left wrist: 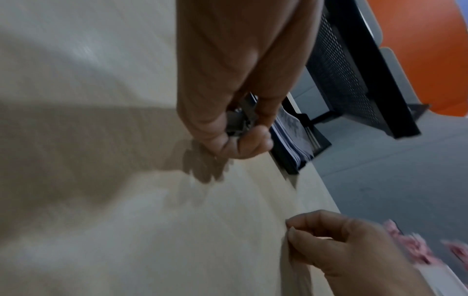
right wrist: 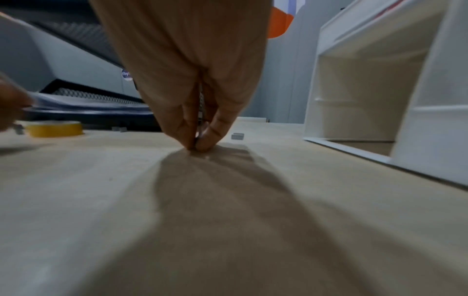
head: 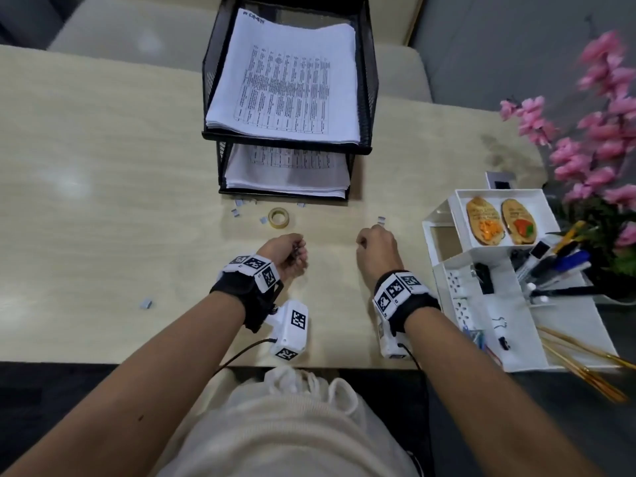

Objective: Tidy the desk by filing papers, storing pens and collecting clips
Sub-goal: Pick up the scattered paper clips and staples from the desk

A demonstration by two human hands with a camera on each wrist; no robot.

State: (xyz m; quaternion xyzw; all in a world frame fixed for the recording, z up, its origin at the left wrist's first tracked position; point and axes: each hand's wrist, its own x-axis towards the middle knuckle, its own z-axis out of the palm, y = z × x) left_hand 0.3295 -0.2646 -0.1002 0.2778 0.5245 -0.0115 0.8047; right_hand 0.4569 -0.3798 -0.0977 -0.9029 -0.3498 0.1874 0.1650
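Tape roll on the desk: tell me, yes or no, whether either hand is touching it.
No: the tape roll lies alone on the desk, apart from the left hand and right hand.

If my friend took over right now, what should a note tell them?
Left hand: curled round a bunch of small grey clips.
Right hand: fingertips pinching something small on the desk, too hidden to name.
Done: papers sit in the black tray; pens stand in the white organiser.
Left: loose clips near the tape roll, one beyond the right hand, one far left.
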